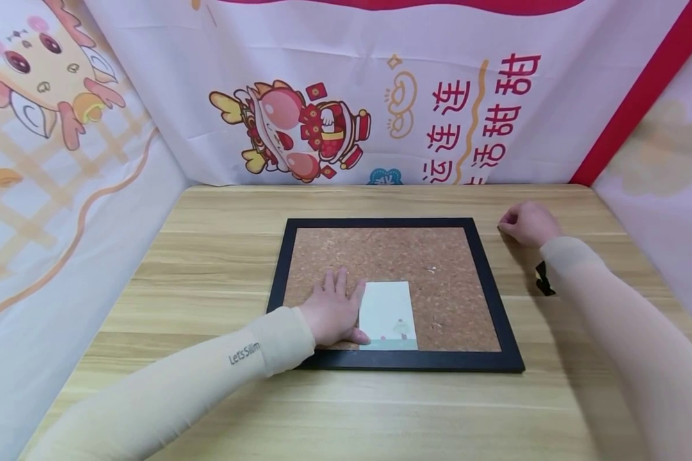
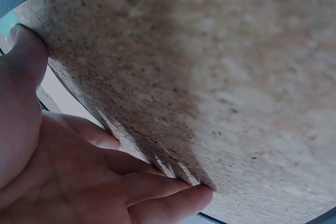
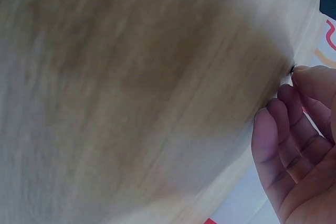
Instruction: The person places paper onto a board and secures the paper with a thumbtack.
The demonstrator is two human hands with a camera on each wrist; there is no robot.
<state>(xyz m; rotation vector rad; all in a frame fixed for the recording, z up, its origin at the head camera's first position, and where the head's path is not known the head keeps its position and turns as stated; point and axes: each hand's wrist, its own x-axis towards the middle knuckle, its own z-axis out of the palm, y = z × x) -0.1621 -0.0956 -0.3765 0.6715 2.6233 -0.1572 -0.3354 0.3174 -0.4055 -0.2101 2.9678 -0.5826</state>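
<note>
A black-framed cork board (image 1: 450,307) lies flat on the wooden table. On its lower middle part sits a white paper card (image 1: 385,314) with a pale green bottom band. My left hand (image 1: 336,307) rests flat with spread fingers on the cork, its thumb on the card's lower left edge. In the left wrist view, the straight fingers (image 2: 173,203) touch the cork surface. Beyond the board's upper right corner, my right hand (image 1: 530,223) pinches a tiny dark item (image 3: 293,68) between thumb and forefinger, low over the table. Its exact kind is too small to tell.
Small shiny bits (image 1: 431,269) show on the cork right of the card. A black item with a yellow patch (image 1: 544,279) is beside the right sleeve cuff. Printed cloth (image 1: 334,38) hangs at the table's back and sides.
</note>
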